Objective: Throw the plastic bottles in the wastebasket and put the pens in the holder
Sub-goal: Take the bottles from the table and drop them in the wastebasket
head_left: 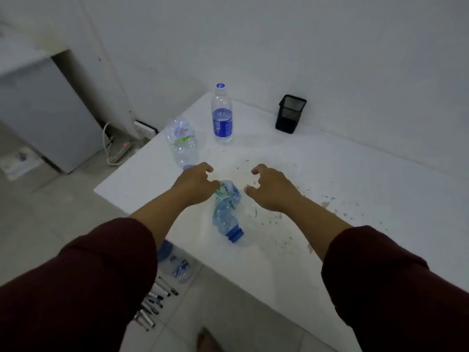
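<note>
The white table (pixel 330 189) carries an upright bottle (pixel 222 115), an upside-down bottle (pixel 181 143), a crushed bottle (pixel 226 212) and a black holder (pixel 290 114). Left hand (pixel 195 182) touches the crushed bottle, grip spread; right hand (pixel 271 189) beside it, grip spread. Pens (pixel 154 303) lie on the floor.
</note>
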